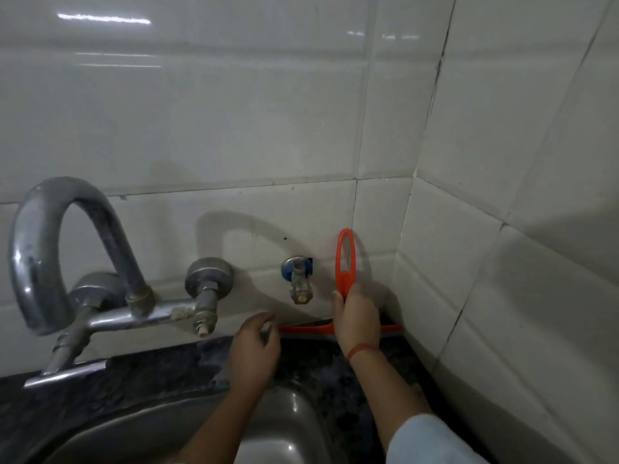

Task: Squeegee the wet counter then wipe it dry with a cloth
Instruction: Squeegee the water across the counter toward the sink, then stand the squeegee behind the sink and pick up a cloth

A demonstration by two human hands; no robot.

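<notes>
An orange squeegee [346, 262] stands upright in the back right corner, its looped handle pointing up along the tiled wall. Its blade [301, 328] rests on the dark speckled counter [160, 370] where the counter meets the wall. My right hand [356, 316] is shut on the lower part of the handle. My left hand [254, 346] hovers just left of the blade's end, fingers loosely apart and holding nothing. No cloth is in view.
A steel sink [288, 426] lies below my forearms. A curved metal tap [43, 262] with its pipework projects from the wall at left, and a small valve [300, 279] sits just left of the squeegee handle. White tiled walls [502, 229] close in behind and on the right.
</notes>
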